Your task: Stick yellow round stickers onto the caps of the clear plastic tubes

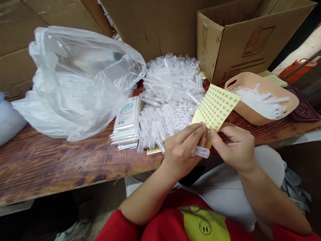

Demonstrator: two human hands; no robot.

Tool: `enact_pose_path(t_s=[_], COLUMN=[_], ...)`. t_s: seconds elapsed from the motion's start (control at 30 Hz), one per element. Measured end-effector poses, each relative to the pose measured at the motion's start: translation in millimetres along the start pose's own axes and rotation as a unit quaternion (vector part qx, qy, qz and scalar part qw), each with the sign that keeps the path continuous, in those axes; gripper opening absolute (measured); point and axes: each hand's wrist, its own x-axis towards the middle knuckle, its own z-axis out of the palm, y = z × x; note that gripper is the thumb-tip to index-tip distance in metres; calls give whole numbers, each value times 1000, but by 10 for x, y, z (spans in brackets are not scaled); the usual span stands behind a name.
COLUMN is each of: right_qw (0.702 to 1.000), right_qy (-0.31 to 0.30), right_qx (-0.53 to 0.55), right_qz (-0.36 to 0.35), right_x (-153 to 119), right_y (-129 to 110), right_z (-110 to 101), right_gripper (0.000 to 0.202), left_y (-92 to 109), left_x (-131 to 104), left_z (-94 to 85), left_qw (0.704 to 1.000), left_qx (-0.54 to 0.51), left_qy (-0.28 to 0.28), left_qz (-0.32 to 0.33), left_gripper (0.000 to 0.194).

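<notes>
My left hand (184, 150) is closed around a clear plastic tube (202, 152), whose end sticks out toward the right. Its fingertips also touch the lower left part of a yellow sticker sheet (218, 105) printed with rows of small round marks. On the sheet's lower right edge, my right hand (234, 144) pinches with thumb and fingers. Beyond my hands lies a big heap of clear plastic tubes and small pieces (173, 87) on the wooden table (75, 160). A stack of flat white packets (126, 122) stands left of the heap.
A large clear plastic bag (80, 87) lies at the left. To the right are a peach basket (258, 117) with white strips, an open cardboard box (250, 47), a dark red tray (304, 108) and an orange object (297, 69). More sticker sheets (273, 78) lie behind the basket.
</notes>
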Motion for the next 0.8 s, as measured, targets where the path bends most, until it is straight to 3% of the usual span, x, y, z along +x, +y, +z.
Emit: enact_pose_path(t_s=[0.27,0.5,0.8], right_qw=[999,988,948], right_qy=[0,0,-16], right_qx=[26,109,219], right_qz=[43,109,231], right_x=[-26,-72,-71], right_y=[-29,32,71], right_z=[58,89,121], right_gripper=[33,27,22], left_y=[0,-36,-84], left_x=[24,43,51], left_z=[32,37,23], left_qw=[999,996,965], left_qx=[14,-55,-144], left_qy=[18,37,49], left_qz=[-24,-67,-212], left_gripper=[12,11,10])
